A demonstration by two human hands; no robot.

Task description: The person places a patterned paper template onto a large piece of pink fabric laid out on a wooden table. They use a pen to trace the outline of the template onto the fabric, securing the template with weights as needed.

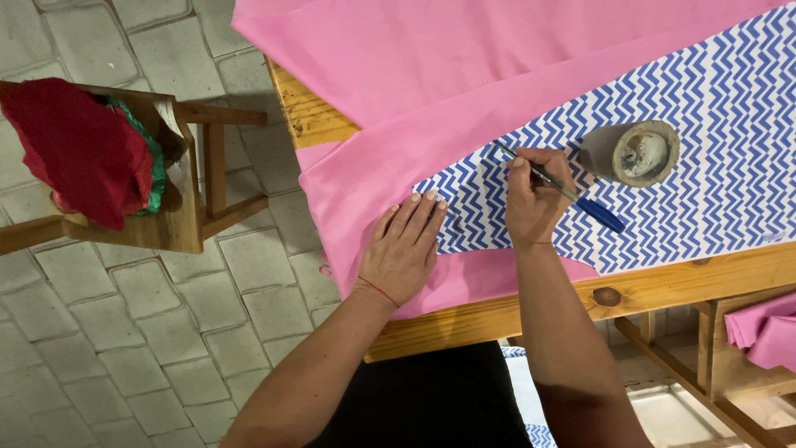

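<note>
Seen from above: left hand (404, 247) pressed flat, fingers together, on pink fabric (398, 158) at the edge of a blue-and-white zigzag pattern piece (705, 158). Right hand (533, 199) pinched around a blue pen (557, 187), tip touching the pattern's edge. Nearby on the pattern, 1 round grey weight (645, 153) (kind unclear). All spread over a wooden table (713, 278); beside it, a wooden stool (195, 207) bearing red cloth (79, 149).

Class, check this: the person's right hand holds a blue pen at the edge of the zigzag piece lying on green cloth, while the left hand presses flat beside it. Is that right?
Not quite. The cloth under the zigzag piece is pink, not green, as the head view shows. The rest stands: the right hand holds the blue pen at the piece's edge, and the left hand presses flat beside it.
</note>
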